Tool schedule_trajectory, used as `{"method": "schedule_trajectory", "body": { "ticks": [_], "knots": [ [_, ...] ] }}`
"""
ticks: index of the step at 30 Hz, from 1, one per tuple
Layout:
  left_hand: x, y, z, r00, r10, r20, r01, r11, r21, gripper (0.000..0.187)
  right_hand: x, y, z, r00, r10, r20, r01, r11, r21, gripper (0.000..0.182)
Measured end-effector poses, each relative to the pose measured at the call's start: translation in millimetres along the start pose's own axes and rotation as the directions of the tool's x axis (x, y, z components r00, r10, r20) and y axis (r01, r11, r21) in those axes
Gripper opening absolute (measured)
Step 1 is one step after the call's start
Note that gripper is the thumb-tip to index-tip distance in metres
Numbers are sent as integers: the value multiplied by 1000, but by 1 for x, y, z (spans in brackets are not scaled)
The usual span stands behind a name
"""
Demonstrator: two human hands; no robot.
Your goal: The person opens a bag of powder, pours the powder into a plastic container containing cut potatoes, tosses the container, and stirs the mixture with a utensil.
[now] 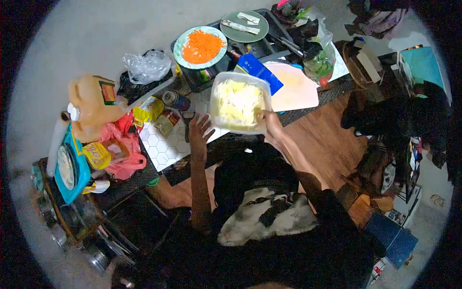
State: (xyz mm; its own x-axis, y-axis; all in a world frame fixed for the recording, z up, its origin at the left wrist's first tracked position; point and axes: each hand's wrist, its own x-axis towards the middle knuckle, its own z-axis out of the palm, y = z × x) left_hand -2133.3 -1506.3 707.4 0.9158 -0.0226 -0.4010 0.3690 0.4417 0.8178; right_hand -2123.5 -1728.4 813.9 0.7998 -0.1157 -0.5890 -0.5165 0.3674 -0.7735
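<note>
A squarish translucent plastic container (215,107) holds a heap of pale yellow shreds (238,98). My right hand (272,124) grips its lower right corner, with the thumb over the rim. Just left of the container is my left hand (199,129), fingers spread and holding nothing. Behind the container stands a plate (179,54) piled with shredded carrot (201,46). A blue packet (260,73) lies right beside the container, overlapping a pale pink cutting board (293,89).
A green plate (236,33) with white strips sits at the back. To the left are a can (175,99), a yellow packet (148,110), a large jug (94,108) and a red plastic bag (126,156). A bag of vegetables (320,62) stands at the right.
</note>
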Motion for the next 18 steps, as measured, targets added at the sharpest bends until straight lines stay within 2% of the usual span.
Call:
{"method": "schedule_trajectory", "body": {
  "ticks": [1, 2, 4, 5, 6, 7, 9, 10, 11, 12, 13, 14, 16, 18],
  "knots": [
    [0, 2, -1, 1000, 2, -1, -2, 1000, 5, 61, -23, -25, 9, 987, 142, 69, -135, 986, -97, 39],
    [0, 4, -2, 1000, -1, 8, 1, 1000, -13, 61, -16, -19, 9, 987, 141, 74, -134, 986, -95, 39],
    [-5, 9, 2, 1000, -10, 18, 10, 1000, -28, 61, 11, 15, 0, 990, 30, 141, -69, 958, 278, 39],
    [-10, 18, 12, 1000, 7, -7, -7, 1000, 8, 61, 13, 21, 4, 996, 63, 63, -74, 980, 185, 41],
    [-13, 24, 17, 999, 28, -34, -27, 999, 45, 61, 6, 27, 3, 995, 9, 101, -21, 993, 120, 42],
    [-14, 26, 15, 999, 34, -37, -32, 998, 49, 61, 9, 28, -6, 992, 27, 123, -46, 988, 151, 40],
    [-16, 24, 11, 999, 19, 29, -17, 997, -71, 62, 21, 41, -14, 987, 42, 155, -70, 982, 177, 39],
    [-16, 21, 9, 999, 24, 37, -22, 997, -70, 62, 26, 43, -10, 994, 7, 108, -27, 982, 189, 33],
    [-16, 17, 7, 998, 49, 37, -47, 998, -50, 62, 31, 44, -8, 998, -29, 59, 16, 979, 201, 28],
    [-15, 14, 5, 997, 73, 37, -72, 997, -30, 62, 22, 46, -17, 990, 14, 139, -38, 985, 169, 22],
    [-15, 20, 10, 977, 194, 86, -210, 943, 257, 59, 7, 34, -11, 992, 46, 114, -65, 984, 165, 21],
    [-13, 21, 11, 975, 200, 92, -217, 942, 255, 59, -3, 21, -4, 993, 77, 92, -91, 983, 160, 20],
    [-15, 24, 15, 995, 41, 90, -33, 995, -97, 57, -8, 8, 1, 997, 63, 48, -71, 979, 193, 23],
    [-15, 29, 24, 994, 42, 102, -32, 995, -98, 57, -1, 21, 0, 1000, -13, 6, 11, 975, 222, 36]
  ]
}}
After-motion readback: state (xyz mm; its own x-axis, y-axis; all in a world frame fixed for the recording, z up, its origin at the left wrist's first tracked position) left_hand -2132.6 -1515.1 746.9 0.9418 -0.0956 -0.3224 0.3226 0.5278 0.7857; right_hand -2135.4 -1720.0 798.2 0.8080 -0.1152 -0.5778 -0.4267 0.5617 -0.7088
